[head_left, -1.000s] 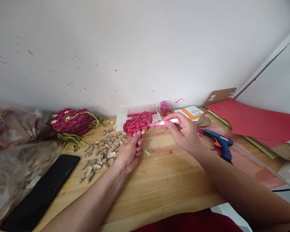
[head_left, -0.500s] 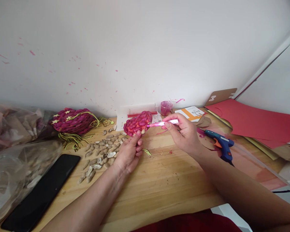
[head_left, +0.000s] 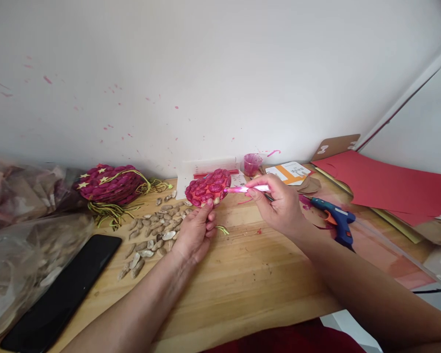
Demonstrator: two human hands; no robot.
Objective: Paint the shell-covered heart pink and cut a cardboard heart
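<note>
My left hand [head_left: 197, 230] pinches the lower edge of a peanut-shell craft piece [head_left: 208, 187], its shells mostly coated in magenta paint on a red backing. A few shells by my thumb are bare and pale. Between the fingers of my right hand [head_left: 277, 200] is a white paintbrush [head_left: 257, 188], its pink-stained end touching the right edge of the piece. Yellow-green cord [head_left: 223, 230] shows below the piece, beside my left fingers. Loose peanut shells [head_left: 156, 226] lie spread to the left of my left hand.
Finished-looking magenta pieces [head_left: 110, 185] with stars and cords are stacked at left. A black phone [head_left: 62, 291] lies before plastic bags [head_left: 25, 255]. A paint-stained cup [head_left: 252, 164] stands by the wall. On the right are a blue glue gun [head_left: 334, 219] and red paper [head_left: 397, 184].
The craft piece has turned slightly in my left hand, and its left end sits a little further left. The brush stays at its right edge; my right hand has barely shifted.
</note>
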